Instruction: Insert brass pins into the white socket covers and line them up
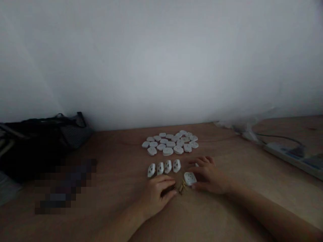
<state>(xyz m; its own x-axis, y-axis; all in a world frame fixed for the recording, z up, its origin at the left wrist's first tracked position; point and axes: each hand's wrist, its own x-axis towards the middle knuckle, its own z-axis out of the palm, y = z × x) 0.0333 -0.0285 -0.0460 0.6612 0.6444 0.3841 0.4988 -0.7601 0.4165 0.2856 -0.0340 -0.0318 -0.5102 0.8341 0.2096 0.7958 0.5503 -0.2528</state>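
Observation:
My right hand (208,174) has its thumb and index finger at the edges of a white plastic socket housing (190,178) with rounded corners, its other fingers spread above it. A small pile of brass-coloured metal pieces (182,187) lies on the table between my hands. Left of the pile, my left hand (159,193) is curled, thumb and fingertips close together. Something small and dark may be at the fingertips, too dim to make out. Just beyond my left hand, several similar white housings (168,166) stand in a row, openings showing.
Farther back on the wooden table (121,201), many white housings (170,144) lie in a cluster. A black bag (42,144) sits at the left, with a blurred-out object (68,186) before it. At right are a power strip (292,158) and clear plastic (248,131).

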